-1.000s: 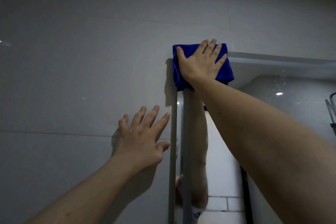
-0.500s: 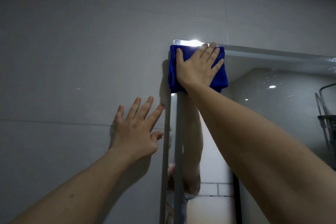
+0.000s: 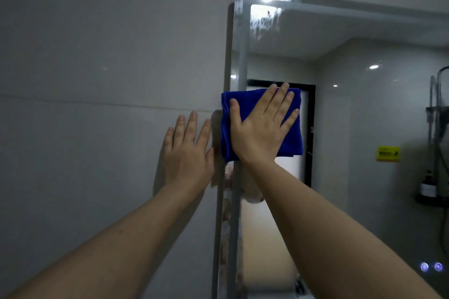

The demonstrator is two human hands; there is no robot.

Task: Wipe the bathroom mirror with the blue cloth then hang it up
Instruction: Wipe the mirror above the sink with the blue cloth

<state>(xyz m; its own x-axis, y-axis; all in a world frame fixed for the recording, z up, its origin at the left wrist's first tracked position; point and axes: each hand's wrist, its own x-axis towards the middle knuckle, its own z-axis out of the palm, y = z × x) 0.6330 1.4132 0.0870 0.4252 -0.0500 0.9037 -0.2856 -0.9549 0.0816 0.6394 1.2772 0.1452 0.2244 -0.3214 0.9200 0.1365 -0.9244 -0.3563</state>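
Blue cloth (image 3: 292, 128), folded to a rough square, sits flat vs the mirror (image 3: 340, 116) at its left edge, abt mid-height of the visible glass; the cloth's left fold overlaps the mirror's frame strip. Right hand (image 3: 261, 128) lies on it, palm down, fingers straight & spread, pointing up-right, thumb out toward the left fold: pressing, not gripping. Right forearm runs up from lower right. Left hand (image 3: 188, 153) is flat on the tiled wall (image 3: 97, 55) just beside the mirror's left edge, fingers straight, pointing up, holding nothing; thumb near the frame. Streaky smears show near the mirror's top left corner. Reflected: dark door frame, yellow sticker (image 3: 388, 153), shower rack w/ a dark bottle (image 3: 427, 184).
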